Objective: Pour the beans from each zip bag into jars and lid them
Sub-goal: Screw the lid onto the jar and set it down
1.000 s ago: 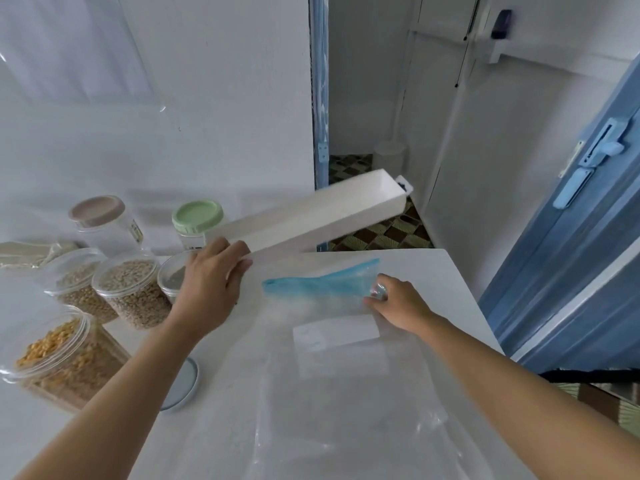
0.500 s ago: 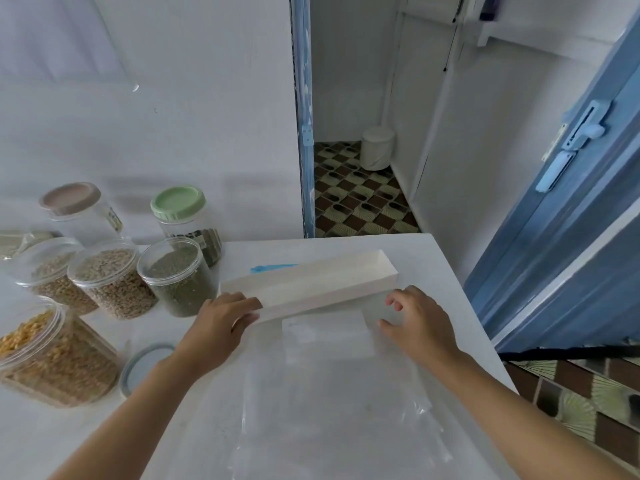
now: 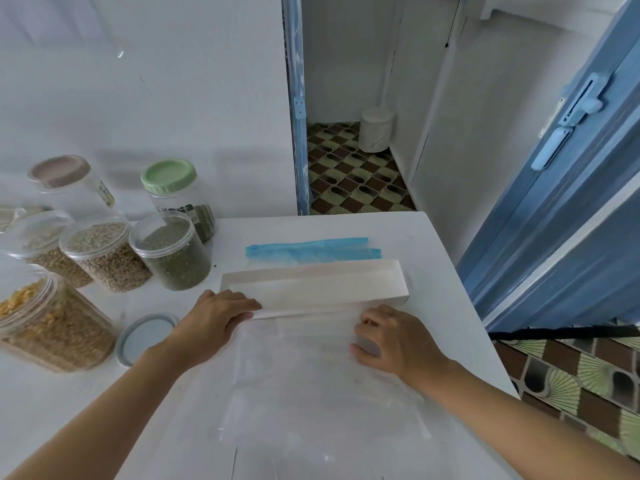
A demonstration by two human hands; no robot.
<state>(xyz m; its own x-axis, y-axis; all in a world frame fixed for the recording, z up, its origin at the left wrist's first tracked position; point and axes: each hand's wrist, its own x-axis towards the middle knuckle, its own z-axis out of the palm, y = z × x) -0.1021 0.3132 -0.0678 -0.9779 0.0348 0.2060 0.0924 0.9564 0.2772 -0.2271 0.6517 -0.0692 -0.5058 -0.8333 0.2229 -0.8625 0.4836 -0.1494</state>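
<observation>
The white tabletop (image 3: pixel 433 244) carries everything. On it the clear plastic zip bag (image 3: pixel 311 393) lies flat. Its long axis runs from the person toward the far edge, and its blue zip strip (image 3: pixel 311 252) points away, toward the doorway. The long white rectangular box (image 3: pixel 322 289) lies across the bag just short of that strip, open side up. Its long axis runs left to right, square to the bag's.

At the left of the table stands a cluster of clear plastic jars. The jar of yellow beans (image 3: pixel 52 327) is nearest the person. Behind it, in a row, are two jars of pale beans (image 3: pixel 104 258) and the jar of dark green beans (image 3: pixel 173 254), which is just beside the box's left end. All four are unlidded. Against the wall are the green-lidded jar (image 3: pixel 176 192) and the beige-lidded jar (image 3: pixel 69 181).

The left hand (image 3: pixel 211 323) grasps the box's near left corner, with its fingers curled over the front wall. The right hand (image 3: pixel 391 341) rests on the bag just below the box's right end. Its fingers are bent and their tips are on the plastic, but it cannot be told whether they pinch the film or only press it.

The round grey-blue lid (image 3: pixel 145 337) lies flat on the table between the jar of yellow beans and the left wrist.
</observation>
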